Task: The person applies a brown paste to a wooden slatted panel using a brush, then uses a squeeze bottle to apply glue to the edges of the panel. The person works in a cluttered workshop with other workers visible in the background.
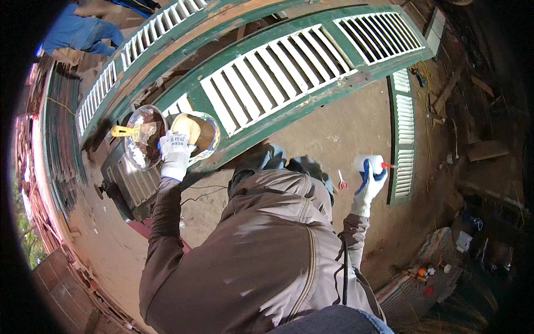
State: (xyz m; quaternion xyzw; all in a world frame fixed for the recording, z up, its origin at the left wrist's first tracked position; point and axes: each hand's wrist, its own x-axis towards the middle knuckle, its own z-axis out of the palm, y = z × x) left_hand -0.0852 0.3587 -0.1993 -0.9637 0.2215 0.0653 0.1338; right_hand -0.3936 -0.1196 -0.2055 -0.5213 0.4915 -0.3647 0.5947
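Can [196, 133] beside bowl [146, 139] on shutter [289, 78]; scissors [341, 181] on floor [334, 133].

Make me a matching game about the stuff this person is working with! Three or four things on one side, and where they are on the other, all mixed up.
Things:
1. White bottle
2. Yellow-handled brush
3. Brown-filled tin
4. Red scissors

Places:
A. lying on the floor
B. resting across the shiny round lid
C. gripped in the right hand
D. touched by the left hand

Pairs: 1-C, 2-B, 3-D, 4-A
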